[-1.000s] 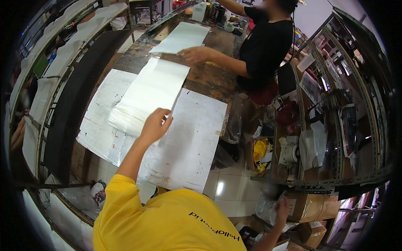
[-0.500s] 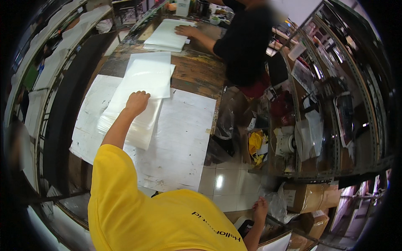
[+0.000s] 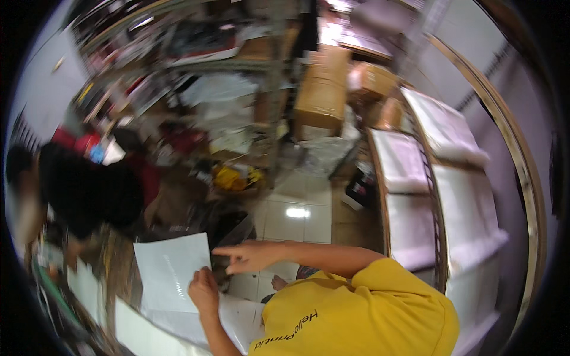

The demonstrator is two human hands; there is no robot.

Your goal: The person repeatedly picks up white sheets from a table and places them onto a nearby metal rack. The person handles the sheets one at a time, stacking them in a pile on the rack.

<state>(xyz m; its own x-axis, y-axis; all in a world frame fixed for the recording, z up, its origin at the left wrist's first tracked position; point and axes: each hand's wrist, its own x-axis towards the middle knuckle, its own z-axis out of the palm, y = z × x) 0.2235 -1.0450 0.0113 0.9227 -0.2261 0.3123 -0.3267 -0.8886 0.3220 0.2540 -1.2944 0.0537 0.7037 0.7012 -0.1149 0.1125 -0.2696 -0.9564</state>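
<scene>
I see the left hand [image 3: 203,291] pinching the white sheet [image 3: 169,272] at its edge. The right hand [image 3: 248,256] hovers open beside it, forefinger pointing.

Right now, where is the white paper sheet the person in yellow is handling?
In the head view, the white paper sheet lies lower left, its right edge under the left hand, with the right hand pointing just beside it.

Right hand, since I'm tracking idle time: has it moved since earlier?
Yes: the right hand rose from the person's side to the white sheet, at its edge.
</scene>
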